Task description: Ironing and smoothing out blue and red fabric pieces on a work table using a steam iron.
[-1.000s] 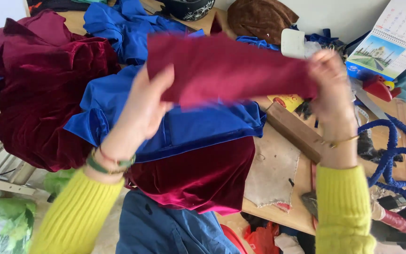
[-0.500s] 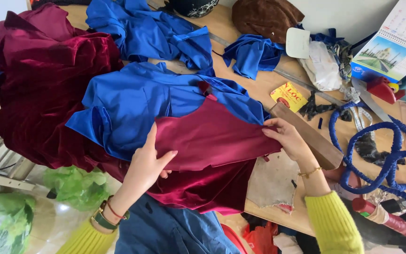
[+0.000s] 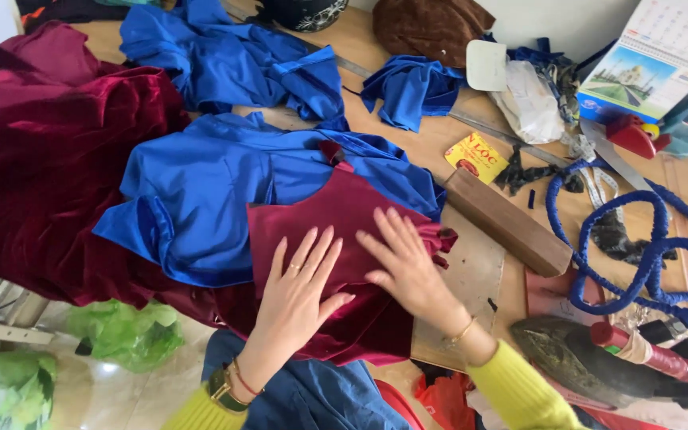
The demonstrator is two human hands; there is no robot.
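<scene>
A dark red velvet piece (image 3: 336, 215) lies flat on the table, over blue satin cloth (image 3: 224, 191). My left hand (image 3: 300, 287) rests palm down on its near part, fingers spread. Beside it, my right hand (image 3: 404, 259) presses flat on the same piece toward its right edge. Neither hand grips anything. A big heap of the same red velvet (image 3: 49, 159) fills the left side.
A wooden block (image 3: 507, 223) lies just right of the velvet piece, with a yellow packet (image 3: 475, 155) behind it. A blue cord (image 3: 639, 239) loops at the right, an old iron (image 3: 591, 358) sits near the front right, and a desk calendar (image 3: 654, 60) stands at the back.
One second ago both hands held the red velvet piece up in the air. They lowered it onto the blue cloth and now press it flat with open palms.
</scene>
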